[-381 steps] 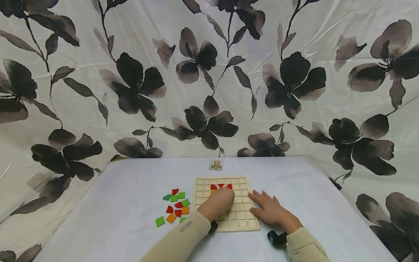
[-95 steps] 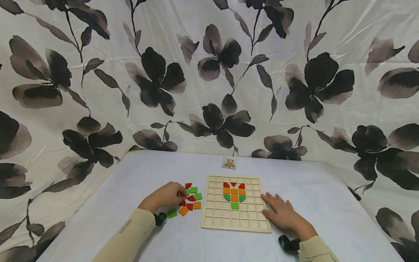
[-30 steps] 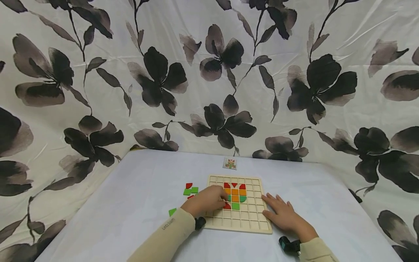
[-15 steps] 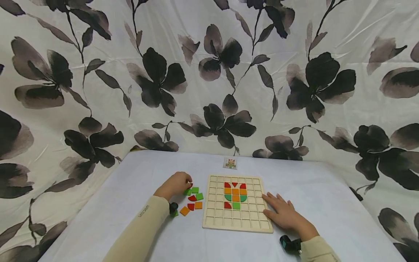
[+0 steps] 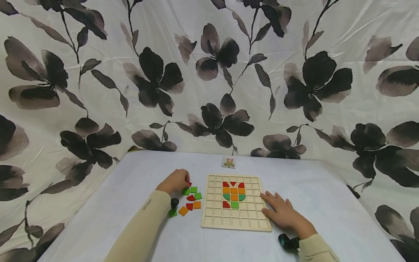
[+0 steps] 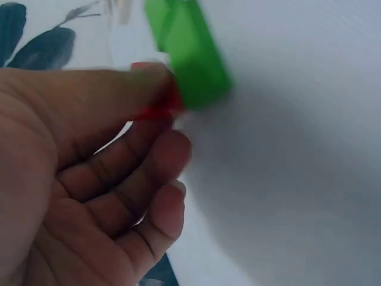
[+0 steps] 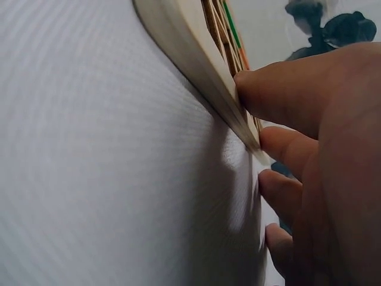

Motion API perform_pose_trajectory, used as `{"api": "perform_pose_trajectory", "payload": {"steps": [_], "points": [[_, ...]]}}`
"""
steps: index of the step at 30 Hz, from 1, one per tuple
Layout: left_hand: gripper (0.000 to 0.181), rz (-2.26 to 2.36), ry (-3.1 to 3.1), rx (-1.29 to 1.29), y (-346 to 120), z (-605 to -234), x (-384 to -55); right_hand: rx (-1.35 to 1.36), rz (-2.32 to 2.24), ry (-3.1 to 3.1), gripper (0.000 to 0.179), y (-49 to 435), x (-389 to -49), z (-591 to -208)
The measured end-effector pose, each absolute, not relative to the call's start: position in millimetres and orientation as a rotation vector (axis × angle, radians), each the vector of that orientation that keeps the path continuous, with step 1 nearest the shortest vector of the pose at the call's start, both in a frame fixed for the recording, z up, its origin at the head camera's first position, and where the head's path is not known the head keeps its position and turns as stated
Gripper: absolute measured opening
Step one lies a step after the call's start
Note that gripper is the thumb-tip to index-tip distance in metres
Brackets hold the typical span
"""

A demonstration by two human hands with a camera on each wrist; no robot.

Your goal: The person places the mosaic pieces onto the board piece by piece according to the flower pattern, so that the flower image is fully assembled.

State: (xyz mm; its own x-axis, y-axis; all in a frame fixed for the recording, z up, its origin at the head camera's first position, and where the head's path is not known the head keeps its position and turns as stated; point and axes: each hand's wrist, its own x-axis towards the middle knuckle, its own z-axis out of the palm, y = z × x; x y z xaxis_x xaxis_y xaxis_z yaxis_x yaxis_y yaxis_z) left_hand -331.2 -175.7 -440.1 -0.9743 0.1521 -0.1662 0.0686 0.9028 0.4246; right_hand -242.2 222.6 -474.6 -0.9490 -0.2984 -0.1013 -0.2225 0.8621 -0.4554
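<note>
Pinched a red tile (image 6: 169, 106) between thumb and finger of the left hand (image 5: 173, 181), with the gap closed onto the piece and the other fingers loosely curled, holding nothing. Gripped at the fingertips, presumably for fine control of so small a piece. Had the red tile off the wooden grid board (image 5: 236, 221), at about 10 o'clock from the board's centre, just beside a green square tile (image 5: 186, 191). Could not tell whether lifted or resting on the white tabletop (image 5: 144, 171).

Spread the right hand (image 5: 284, 214) at the board's 3 o'clock edge, with fingertips touching the rim, gripping nothing; likely braced the board against sliding. Grouped loose orange square tiles (image 5: 183, 210) and red curved tiles (image 5: 191, 198) at 9 o'clock, presumably for short left-hand reach. Set a small picture card (image 5: 228, 162) beyond the board at 12 o'clock, probably as a pattern to look at. Filled the board's upper-middle cells with a coloured tile cluster (image 5: 234, 190).

Pointed the red tile's visible end past the fingertips, toward about 3 o'clock in the head view. Could not read its corners or long axis, with thumb cover and blur in the left wrist view. Found the board near square, with no clear long axis.
</note>
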Motion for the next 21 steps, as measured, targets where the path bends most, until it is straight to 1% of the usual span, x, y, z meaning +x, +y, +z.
{"api": "perform_pose_trajectory", "payload": {"steps": [6, 9, 10, 11, 13, 17, 21], "points": [[0.020, 0.720, 2.914, 0.365, -155.0, -427.3, -328.7, -0.403, -0.673, 2.858, 0.059, 225.2, -242.5, -476.8], [0.009, 0.863, 2.881, 0.441, -136.1, -418.6, -325.2, -0.400, -0.654, 2.869, 0.060, 226.4, -243.1, -477.5], [0.007, 0.909, 2.870, 0.457, -129.1, -416.4, -323.8, -0.398, -0.656, 2.873, 0.060, 226.6, -243.5, -477.3], [0.009, 0.959, 2.856, 0.468, -121.6, -414.2, -322.1, -0.399, -0.654, 2.879, 0.060, 226.7, -243.9, -477.1], [0.015, 1.037, 2.828, 0.492, -106.8, -413.5, -318.9, -0.403, -0.663, 2.887, 0.060, 226.6, -245.0, -476.7], [0.011, 1.194, 2.684, 0.524, -78.9, -418.4, -311.2, -0.403, -0.676, 2.880, 0.060, 226.1, -246.3, -476.6], [0.023, 1.258, 2.571, 0.521, -55.3, -427.6, -305.0, -0.403, -0.688, 2.860, 0.060, 225.9, -245.4, -474.9]]}}
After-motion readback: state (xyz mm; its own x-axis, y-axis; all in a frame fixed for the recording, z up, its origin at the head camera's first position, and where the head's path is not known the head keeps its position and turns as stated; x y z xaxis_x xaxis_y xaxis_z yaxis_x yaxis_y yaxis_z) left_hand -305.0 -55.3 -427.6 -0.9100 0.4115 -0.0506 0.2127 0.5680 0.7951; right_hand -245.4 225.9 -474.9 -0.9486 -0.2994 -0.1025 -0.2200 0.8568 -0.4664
